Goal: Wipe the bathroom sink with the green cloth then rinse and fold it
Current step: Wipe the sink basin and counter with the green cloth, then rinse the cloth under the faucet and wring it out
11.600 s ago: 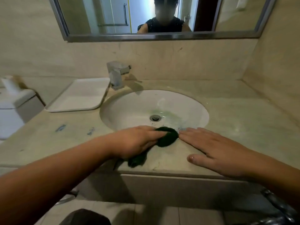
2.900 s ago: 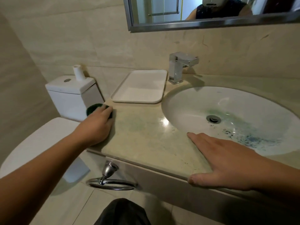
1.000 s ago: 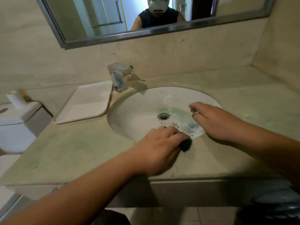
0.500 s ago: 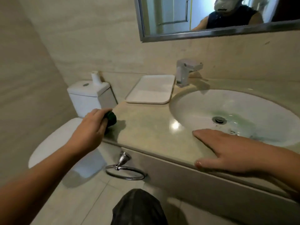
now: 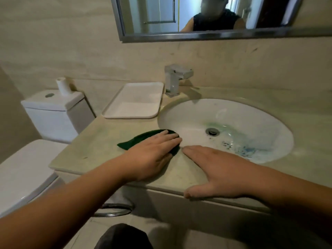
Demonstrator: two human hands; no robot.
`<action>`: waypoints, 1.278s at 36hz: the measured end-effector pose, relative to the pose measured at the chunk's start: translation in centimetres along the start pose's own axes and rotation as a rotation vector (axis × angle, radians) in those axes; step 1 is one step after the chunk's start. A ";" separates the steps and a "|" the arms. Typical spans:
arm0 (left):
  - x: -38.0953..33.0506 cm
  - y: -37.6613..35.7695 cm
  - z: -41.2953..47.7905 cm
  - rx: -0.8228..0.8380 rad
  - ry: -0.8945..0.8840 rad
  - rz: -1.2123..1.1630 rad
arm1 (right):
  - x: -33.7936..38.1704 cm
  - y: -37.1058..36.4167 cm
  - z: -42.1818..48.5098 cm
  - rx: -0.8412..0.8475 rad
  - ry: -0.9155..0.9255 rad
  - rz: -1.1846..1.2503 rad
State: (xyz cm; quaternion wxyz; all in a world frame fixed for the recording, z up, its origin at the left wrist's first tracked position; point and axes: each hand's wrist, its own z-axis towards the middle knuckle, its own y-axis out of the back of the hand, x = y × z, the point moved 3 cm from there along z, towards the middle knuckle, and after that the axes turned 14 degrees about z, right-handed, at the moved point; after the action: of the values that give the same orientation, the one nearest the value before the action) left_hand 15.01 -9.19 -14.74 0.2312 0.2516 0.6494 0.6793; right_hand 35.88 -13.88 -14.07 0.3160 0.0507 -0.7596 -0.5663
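Two flat hands at the near rim of the pale stone surface point(image 5: 93, 155).
The right hand point(image 5: 221, 171) lies palm down, fingers straight and together. The left hand point(image 5: 154, 151) presses the dark green cloth point(image 5: 136, 140) under straight fingers, beside the white oval sink point(image 5: 188, 112) with its blue-green smears point(image 5: 248, 150).

A: Where is the left grip point(image 5: 154, 151) sitting, compared with half a second ago?
B: It is sliding right along the worktop point(image 5: 93, 141), from the corner by the toilet tank point(image 5: 53, 114) to the near-left rim of the sink point(image 5: 188, 112).
A: And the green cloth point(image 5: 140, 140)?
B: It is travelling with the grip. It was bunched in curled fingers; now it is lying flatter, with straight fingers pressing on top.
A: Worktop surface?
B: The blue spots logged 11.6 s ago are no longer showing.
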 end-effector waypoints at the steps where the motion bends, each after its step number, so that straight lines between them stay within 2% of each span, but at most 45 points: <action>1: -1.2 0.1 1.2 -0.034 -0.030 -0.021 | -0.3 0.5 -0.2 -0.048 -0.001 0.015; 5: -5.8 0.4 6.2 -0.076 -0.115 -0.176 | -3.4 3.3 -1.6 -0.285 -0.084 0.065; 8: -7.5 1.4 9.9 -0.055 -0.074 -0.390 | -6.8 5.5 -2.2 -0.410 -0.157 0.163; 10: -7.5 2.3 11.9 -0.071 -0.022 -0.519 | -8.6 6.9 -2.1 -0.448 -0.191 0.299; 14: -5.9 3.4 14.8 -0.059 0.135 -1.017 | -11.2 9.5 -0.1 -0.476 -0.236 0.637; 17: -4.3 4.1 16.7 -0.102 0.199 -1.214 | -12.7 10.9 2.3 -0.487 -0.255 0.757; 19: -3.0 4.3 17.6 -0.142 0.250 -1.238 | -13.4 11.7 4.2 -0.501 -0.239 0.826; 21: -1.4 4.4 18.2 -0.117 0.266 -1.213 | -13.8 12.8 5.8 -0.543 -0.222 0.847; 25: 2.1 4.5 18.5 0.046 0.331 -0.930 | -13.6 15.1 8.6 -0.618 -0.197 0.828; 27: 3.6 4.7 18.8 0.044 0.378 -0.872 | -13.5 15.6 10.1 -0.584 -0.200 0.814; 32: 6.1 4.9 19.3 -0.070 0.425 -1.215 | -13.1 16.3 14.4 -0.384 -0.210 0.849; 35: 7.4 4.5 19.8 -0.131 0.453 -1.332 | -13.5 17.2 17.3 -0.406 -0.232 0.930; 38: 8.5 3.8 20.2 -0.170 0.506 -1.359 | -14.5 18.4 20.4 -0.523 -0.260 1.059; 41: 9.3 3.1 20.5 -0.162 0.532 -1.315 | -15.0 19.3 22.9 -0.581 -0.286 0.896; 46: 10.3 2.2 21.6 -0.151 0.526 -1.305 | -15.1 20.4 25.1 -0.590 -0.305 0.341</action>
State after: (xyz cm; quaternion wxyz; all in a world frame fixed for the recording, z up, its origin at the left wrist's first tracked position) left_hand 21.06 13.86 -11.43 0.4435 -0.3781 0.6532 0.4834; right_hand 40.10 20.64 -6.27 0.2900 -0.2547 -0.5996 -0.7011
